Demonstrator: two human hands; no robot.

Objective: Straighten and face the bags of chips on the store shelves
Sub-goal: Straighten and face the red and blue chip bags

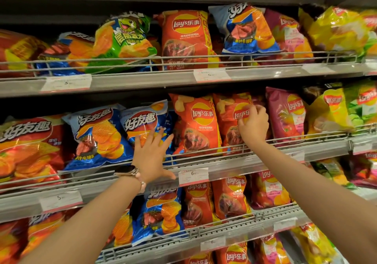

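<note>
Two bare forearms are reaching up from the lower corners of the frame toward the middle shelf. A watch (126,170) is sitting on the left wrist, just below centre.

The left hand (152,157) is spreading flat, fingers straight and apart, pressing against the front of a blue bag (142,121) at centre frame, with the thumb lying down by the shelf rail (224,162) and a price tag (193,175). It is gripping nothing.

The right hand (254,124), right of centre, is curling its fingers at the upper face of an orange bag (230,121), apparently pinching the film near the logo.

The bags of chips are standing in rows behind wire guards across the shelves; a green bag (122,39) at upper left is leaning crooked, as is a second blue bag (246,29) at upper centre-right.

Judgement: these bags are handling light, puffy and slippery, with crinkly film and breakable contents. Better to be taking them by the top seam or side edges, nudging flat-handed, never squeezing the middle.
</note>
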